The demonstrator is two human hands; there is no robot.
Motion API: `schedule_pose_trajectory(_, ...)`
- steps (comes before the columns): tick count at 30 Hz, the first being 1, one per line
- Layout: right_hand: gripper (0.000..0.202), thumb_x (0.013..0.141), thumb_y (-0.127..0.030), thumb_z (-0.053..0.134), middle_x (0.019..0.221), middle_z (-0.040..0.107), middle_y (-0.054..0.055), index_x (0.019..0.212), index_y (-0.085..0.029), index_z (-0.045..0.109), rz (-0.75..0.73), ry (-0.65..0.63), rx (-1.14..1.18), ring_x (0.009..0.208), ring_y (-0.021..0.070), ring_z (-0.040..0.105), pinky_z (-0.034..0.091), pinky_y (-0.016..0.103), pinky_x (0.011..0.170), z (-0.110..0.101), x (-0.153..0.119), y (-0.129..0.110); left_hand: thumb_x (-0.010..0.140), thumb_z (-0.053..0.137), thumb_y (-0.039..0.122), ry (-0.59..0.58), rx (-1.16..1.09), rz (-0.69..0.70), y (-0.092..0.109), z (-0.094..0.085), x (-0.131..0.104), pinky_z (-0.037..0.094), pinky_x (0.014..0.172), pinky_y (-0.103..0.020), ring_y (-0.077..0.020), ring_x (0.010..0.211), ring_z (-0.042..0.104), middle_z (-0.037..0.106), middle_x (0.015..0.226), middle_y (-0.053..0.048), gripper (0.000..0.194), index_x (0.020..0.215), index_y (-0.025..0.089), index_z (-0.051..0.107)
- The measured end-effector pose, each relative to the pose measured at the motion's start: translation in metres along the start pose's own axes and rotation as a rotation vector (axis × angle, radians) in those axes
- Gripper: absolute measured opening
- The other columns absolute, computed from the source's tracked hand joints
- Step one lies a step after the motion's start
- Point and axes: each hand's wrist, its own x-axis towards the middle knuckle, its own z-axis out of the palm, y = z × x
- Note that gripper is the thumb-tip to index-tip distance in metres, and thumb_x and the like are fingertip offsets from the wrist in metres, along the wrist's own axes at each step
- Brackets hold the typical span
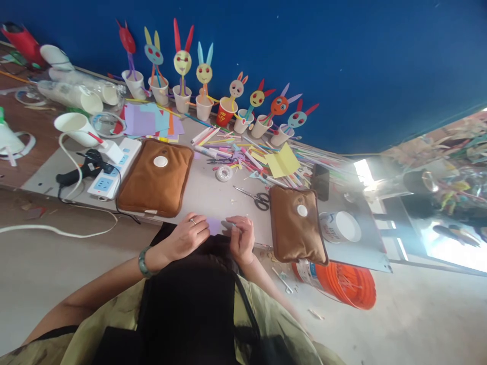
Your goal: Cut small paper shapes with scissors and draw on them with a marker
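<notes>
A small purple paper lies at the table's front edge between my hands. My left hand, with a ring on it, rests at the paper's left side with its fingers curled; what they hold, if anything, is hidden. At the paper's right, my right hand has its thumb and fingers pressed together around something too small to name. Scissors lie beyond my right hand, and a white tape roll sits farther back.
Two brown pouches flank the work spot. Pens, paper strips and several cups with paper rabbit figures stand behind. A power strip is at left; an orange bucket stands below right.
</notes>
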Motion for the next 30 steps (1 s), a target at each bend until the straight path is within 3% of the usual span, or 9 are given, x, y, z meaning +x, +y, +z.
schedule_pose_trajectory(3,0.008,0.098,-0.019,0.042,0.096,0.07,0.008,0.102,-0.024,0.046,0.021,0.017,0.04,0.09,0.0241,0.065,0.051,0.05,0.084,0.001,-0.001,0.0,0.095,0.049,0.015,0.037,-0.127,-0.115,0.005,-0.003,0.003,0.049,0.081,-0.034,-0.0188,0.087,0.063,0.066,0.082,-0.005,0.017,0.084,0.019,0.061)
schedule_pose_trajectory(8,0.008,0.099,-0.018,0.041,0.097,0.069,0.008,0.103,-0.024,0.045,0.035,0.025,0.082,0.092,0.0232,0.065,0.053,0.046,0.08,0.0,-0.001,-0.003,0.092,0.053,0.022,0.214,-0.486,-0.511,0.008,-0.003,0.015,0.05,0.062,-0.024,-0.012,0.065,0.063,0.064,0.075,0.0,0.002,0.092,0.02,0.053)
schedule_pose_trajectory(13,0.014,0.097,-0.014,0.042,0.107,0.071,0.01,0.105,-0.025,0.045,-0.035,-0.061,0.043,0.1,0.0239,0.065,0.052,0.048,0.085,-0.002,0.003,-0.012,0.096,0.05,0.03,0.239,-0.834,-0.714,0.005,0.006,0.023,0.053,0.058,-0.022,-0.0136,0.066,0.071,0.068,0.08,0.001,0.022,0.114,0.021,0.04)
schedule_pose_trajectory(18,0.019,0.095,-0.009,0.043,0.12,0.07,0.012,0.106,-0.024,0.044,-0.097,-0.184,-0.017,0.11,0.0236,0.063,0.05,0.048,0.09,0.001,0.009,-0.019,0.098,0.046,0.032,0.235,-0.912,-0.73,0.001,0.012,0.023,0.057,0.057,-0.024,-0.0156,0.069,0.073,0.07,0.089,-0.004,0.025,0.12,0.022,0.038)
schedule_pose_trajectory(23,0.023,0.095,-0.009,0.043,0.125,0.067,0.013,0.113,-0.023,0.048,-0.102,-0.262,-0.056,0.118,0.0249,0.061,0.05,0.051,0.096,0.005,0.012,-0.018,0.098,0.044,0.027,0.142,-0.851,-0.672,-0.001,0.011,0.023,0.059,0.061,-0.026,-0.0152,0.07,0.072,0.07,0.084,-0.003,0.013,0.108,0.021,0.05)
schedule_pose_trajectory(25,0.028,0.095,-0.009,0.043,0.126,0.067,0.013,0.119,-0.022,0.049,-0.105,-0.293,-0.076,0.118,0.0251,0.061,0.049,0.051,0.098,0.006,0.013,-0.018,0.097,0.042,0.022,0.135,-0.778,-0.639,-0.001,0.011,0.023,0.06,0.066,-0.027,-0.0145,0.071,0.071,0.071,0.088,-0.004,0.017,0.109,0.02,0.054)
schedule_pose_trajectory(30,0.038,0.094,-0.008,0.044,0.121,0.068,0.013,0.13,-0.02,0.049,-0.118,-0.359,-0.15,0.116,0.025,0.062,0.047,0.053,0.103,0.008,0.015,-0.016,0.094,0.046,0.016,0.148,-0.49,-0.492,-0.002,0.009,0.023,0.057,0.09,-0.034,-0.0201,0.107,0.067,0.067,0.12,-0.012,0.034,0.128,0.017,0.053)
